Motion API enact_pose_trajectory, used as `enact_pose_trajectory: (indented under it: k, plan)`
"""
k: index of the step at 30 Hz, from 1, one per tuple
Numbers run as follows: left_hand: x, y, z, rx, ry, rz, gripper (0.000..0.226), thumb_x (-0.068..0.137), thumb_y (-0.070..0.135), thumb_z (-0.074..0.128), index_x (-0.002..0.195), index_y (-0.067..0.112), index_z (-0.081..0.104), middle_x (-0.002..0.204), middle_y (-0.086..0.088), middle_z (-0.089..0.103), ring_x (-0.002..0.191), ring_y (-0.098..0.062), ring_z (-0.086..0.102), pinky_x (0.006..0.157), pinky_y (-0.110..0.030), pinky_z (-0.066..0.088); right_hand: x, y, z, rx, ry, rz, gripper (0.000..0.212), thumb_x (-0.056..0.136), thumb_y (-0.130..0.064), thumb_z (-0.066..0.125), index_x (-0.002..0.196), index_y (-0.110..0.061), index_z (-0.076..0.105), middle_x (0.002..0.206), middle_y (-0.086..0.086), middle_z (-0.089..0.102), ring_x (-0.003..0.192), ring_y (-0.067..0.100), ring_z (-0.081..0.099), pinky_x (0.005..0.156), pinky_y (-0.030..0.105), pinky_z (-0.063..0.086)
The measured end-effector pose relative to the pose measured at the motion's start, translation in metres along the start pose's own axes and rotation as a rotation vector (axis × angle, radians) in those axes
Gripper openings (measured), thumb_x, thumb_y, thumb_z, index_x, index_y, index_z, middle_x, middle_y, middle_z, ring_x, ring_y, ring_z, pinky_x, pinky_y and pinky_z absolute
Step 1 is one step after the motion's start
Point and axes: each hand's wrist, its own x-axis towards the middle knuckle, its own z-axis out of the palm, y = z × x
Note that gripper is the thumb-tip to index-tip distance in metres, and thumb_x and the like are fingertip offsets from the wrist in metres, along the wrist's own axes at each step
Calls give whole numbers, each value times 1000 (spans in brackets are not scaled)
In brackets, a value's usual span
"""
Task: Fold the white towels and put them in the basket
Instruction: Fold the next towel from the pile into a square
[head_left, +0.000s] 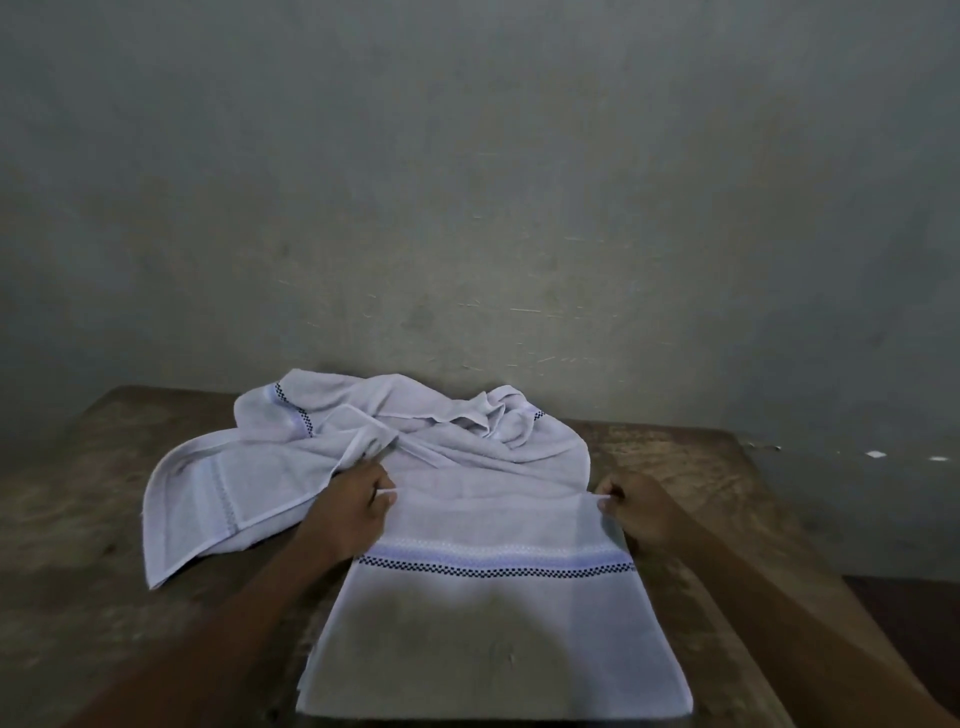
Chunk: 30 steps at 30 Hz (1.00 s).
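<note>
A: Where was the towel when I stopped?

B: Your left hand (358, 499) and right hand (636, 506) each pinched a side edge of the white rectangular cloth towel with the blue band and black checked stripe (493, 623), fingers (383, 496) curled tight on the hem. On your side of the fingers it lay flat on the worn brown wooden counter (104, 519).

A: What could have gone wrong?

B: Just beyond your fingers it ran into the crumpled heap of white towelling (322, 452). I judged that lifting it to fold could have dragged that heap along or skewed the corners, because the cloths touched.

A: And the counts?

B: Two hands, one counter and one towel held. There was at least one more in the heap, though I couldn't tell exactly. No basket showed.
</note>
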Motion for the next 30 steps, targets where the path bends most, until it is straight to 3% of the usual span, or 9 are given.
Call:
enact_pose_trajectory:
  k: [3,6,8,11,14,19,23,26,30]
  plan:
    - [-8,4,-3,55,50,32,31,85,40,39,72,16,55,75,1,59,73,-18,56,72,-36,45,-9,1,1,10,101,-81,17,89,-8,54,77,-15,62,76,-2,64,73,13,57,65,23,41]
    - [-26,19,-13,81,9,127,26,87,33,44,80,14,60,85,0,63,81,-14,56,75,-30,43,-37,0,0,71,202,-218,17,89,-5,53,81,-13,65,76,-9,64,71,4,58,62,11,40]
    - [-40,24,-21,23,-32,169,20,84,33,51,83,17,64,87,5,66,83,-11,59,76,-27,45,-57,1,-3,66,162,-275,18,90,-6,52,85,-16,66,80,-10,66,75,3,59,66,15,43]
    - [-60,28,-32,-188,-69,1,10,85,28,61,79,21,66,81,6,70,78,-13,66,73,-36,52,-79,9,-7,29,31,-274,16,87,-7,58,81,-21,64,78,-8,66,74,5,59,60,16,42]
    - [-68,30,-44,-246,-63,-70,11,84,15,67,75,20,66,80,6,71,80,-5,67,77,-35,54,-91,12,-15,30,-35,-232,22,81,-1,61,71,-22,63,75,5,66,70,17,59,59,22,42]
    - [-80,34,-58,-252,-161,5,8,83,18,68,76,20,66,95,12,71,99,-1,64,86,-29,53,-105,2,-22,-28,-26,-316,19,78,-5,65,70,-22,64,77,-5,63,77,8,58,62,19,45]
    - [-89,35,-62,-66,-188,174,7,86,31,60,81,29,63,102,19,65,105,5,57,86,-21,49,-114,4,-17,-138,-40,-400,13,81,-13,64,78,-26,66,86,-12,62,84,5,57,73,25,49]
    - [-89,33,-62,-56,-185,179,11,86,37,55,85,30,64,94,16,64,98,-2,59,81,-28,49,-117,3,-16,-71,-48,-340,13,84,-9,62,81,-19,69,87,-10,66,83,4,59,78,24,49]
    - [-83,27,-59,-42,-222,142,22,79,46,56,86,29,69,96,16,66,99,1,58,84,-27,49,-115,1,-22,-7,-127,-252,14,84,-6,63,74,-12,71,90,-2,70,88,3,62,79,18,46]
